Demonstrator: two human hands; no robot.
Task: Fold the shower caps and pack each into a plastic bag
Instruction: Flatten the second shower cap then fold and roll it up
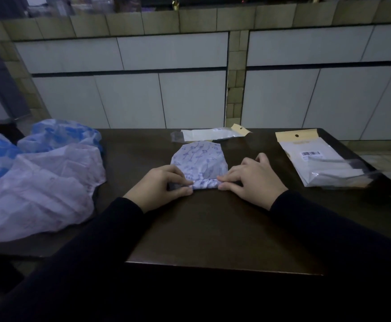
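Observation:
A white shower cap with a purple pattern lies flat on the dark table, folded into a narrow rounded shape. Its near edge is rolled into a thin band. My left hand pinches the left end of that band and my right hand pinches the right end. Just beyond the cap lies an empty plastic bag with a yellow header. Another stack of plastic bags with a barcode label rests at the right.
Loose shower caps are piled at the table's left: a pale pink one in front and blue-patterned ones behind. White cabinet doors stand past the table's far edge.

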